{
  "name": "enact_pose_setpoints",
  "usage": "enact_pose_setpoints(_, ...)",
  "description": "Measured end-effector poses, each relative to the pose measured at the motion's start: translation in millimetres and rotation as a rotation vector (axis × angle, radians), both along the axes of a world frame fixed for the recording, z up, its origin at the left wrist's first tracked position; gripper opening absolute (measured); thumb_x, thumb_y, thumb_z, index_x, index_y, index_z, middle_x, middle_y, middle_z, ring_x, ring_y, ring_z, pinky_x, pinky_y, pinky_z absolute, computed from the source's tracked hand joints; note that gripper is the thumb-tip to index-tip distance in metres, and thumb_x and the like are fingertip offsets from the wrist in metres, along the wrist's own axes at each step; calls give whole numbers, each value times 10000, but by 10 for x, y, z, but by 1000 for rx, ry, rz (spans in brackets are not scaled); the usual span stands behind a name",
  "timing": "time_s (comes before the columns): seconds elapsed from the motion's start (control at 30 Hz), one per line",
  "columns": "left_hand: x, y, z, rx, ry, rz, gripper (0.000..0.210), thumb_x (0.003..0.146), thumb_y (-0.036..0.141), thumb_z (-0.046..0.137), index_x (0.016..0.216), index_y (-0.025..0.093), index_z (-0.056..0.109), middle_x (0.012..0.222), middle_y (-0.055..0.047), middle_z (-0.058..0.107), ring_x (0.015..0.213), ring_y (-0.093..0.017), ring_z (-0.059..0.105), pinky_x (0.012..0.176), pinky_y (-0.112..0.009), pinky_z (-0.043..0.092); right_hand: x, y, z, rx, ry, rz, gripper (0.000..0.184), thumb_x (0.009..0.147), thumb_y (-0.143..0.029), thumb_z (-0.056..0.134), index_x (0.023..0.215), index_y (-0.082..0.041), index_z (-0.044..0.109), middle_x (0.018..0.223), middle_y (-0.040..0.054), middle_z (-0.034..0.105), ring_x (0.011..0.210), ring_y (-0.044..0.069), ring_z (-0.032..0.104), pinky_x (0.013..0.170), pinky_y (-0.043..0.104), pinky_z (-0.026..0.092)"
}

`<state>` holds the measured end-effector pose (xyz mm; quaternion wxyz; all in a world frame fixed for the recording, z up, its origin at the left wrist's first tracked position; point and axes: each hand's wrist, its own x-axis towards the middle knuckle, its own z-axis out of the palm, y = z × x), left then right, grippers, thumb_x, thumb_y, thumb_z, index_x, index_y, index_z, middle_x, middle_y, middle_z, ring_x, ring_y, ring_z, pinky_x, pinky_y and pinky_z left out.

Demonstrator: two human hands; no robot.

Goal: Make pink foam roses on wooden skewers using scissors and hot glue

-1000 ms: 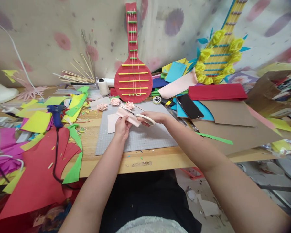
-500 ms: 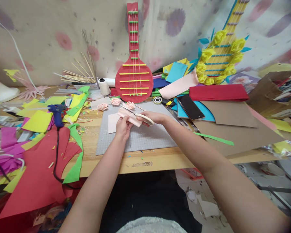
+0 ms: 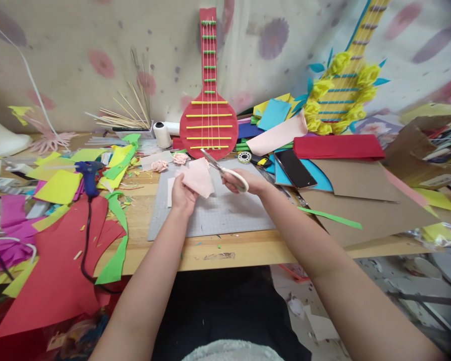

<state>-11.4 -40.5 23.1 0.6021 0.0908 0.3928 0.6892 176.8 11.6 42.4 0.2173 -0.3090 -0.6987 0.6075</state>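
Standing just beyond the left hand [image 3: 184,198] and right hand [image 3: 252,181], the red lute-shaped piece [image 3: 208,120] could be scraped by a forward slip. Pink paper [image 3: 198,178], pinched in the nearly closed left hand, could crease under tighter pressure. Scissors [image 3: 221,169], gripped by curled right fingers, could nick it if turned leftward.

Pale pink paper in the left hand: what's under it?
The flat grey cutting mat and part of another pale sheet show below, around the paper; whatever it covers can't be seen.
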Motion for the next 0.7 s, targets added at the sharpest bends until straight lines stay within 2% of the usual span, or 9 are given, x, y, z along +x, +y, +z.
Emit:
enact_pose_setpoints(0.1, -156, -15, 117, -4, 57, 12, 236, 777, 363, 545, 896, 165, 593, 850, -81, 667, 830, -209, 644, 734, -322, 521, 183, 31, -110, -9, 152, -62, 523, 713, -675, 508, 801, -160, 496, 502, -62, 377, 419, 57, 347, 400, 198, 279)
enact_pose_setpoints(0.2, -358, 11, 214, -195, 233, -77, 128, 764, 222, 559, 838, 130, 608, 778, -98, 665, 736, -208, 650, 711, -337, 529, 318, 32, -281, -75, 224, -191, 543, 695, -709, 492, 800, -176, 483, 512, -67, 350, 424, 56, 331, 415, 203, 283)
enact_pose_setpoints(0.27, -519, 45, 269, -267, 382, -30, 85, 754, 133, 550, 806, 124, 616, 706, -76, 655, 655, -178, 637, 680, -314, 531, 367, 16, -386, -138, 222, -259, 551, 686, -726, 479, 793, -185, 478, 513, -67, 341, 421, 57, 321, 413, 205, 275)
enact_pose_setpoints(0.3, -603, 65, 293, -254, 454, 2, 114, 729, 81, 558, 809, 130, 623, 695, -61, 656, 634, -166, 632, 670, -300, 531, 381, 8, -426, -153, 216, -269, 539, 688, -714, 492, 796, -187, 481, 517, -66, 348, 424, 58, 326, 417, 205, 276)
enact_pose_setpoints(0.4, -824, 131, 330, -210, 602, -20, 198, 657, 15, 607, 808, 137, 645, 668, -41, 659, 586, -164, 623, 638, -311, 535, 398, -7, -493, -167, 222, -269, 513, 689, -687, 523, 810, -190, 491, 524, -65, 353, 434, 59, 332, 429, 206, 281)
enact_pose_setpoints(0.47, -904, 178, 319, -245, 658, -108, 199, 623, 11, 648, 785, 127, 659, 661, -61, 663, 559, -172, 615, 614, -325, 532, 398, -6, -501, -175, 229, -280, 520, 686, -697, 515, 809, -192, 489, 522, -66, 344, 436, 62, 326, 432, 211, 284)
enact_pose_setpoints(0.57, -884, 238, 251, -331, 692, -217, 178, 600, 10, 674, 749, 106, 665, 696, -114, 672, 584, -208, 628, 618, -358, 525, 397, 0, -497, -187, 225, -297, 517, 689, -696, 511, 804, -193, 487, 522, -64, 348, 438, 66, 326, 433, 217, 287)
enact_pose_setpoints(0.7, -723, 281, 105, -383, 742, -170, 163, 555, 7, 700, 679, 96, 645, 708, -143, 667, 709, -283, 651, 647, -390, 513, 401, 6, -511, -187, 237, -287, 496, 704, -667, 525, 807, -183, 494, 521, -61, 360, 433, 62, 326, 433, 216, 286)
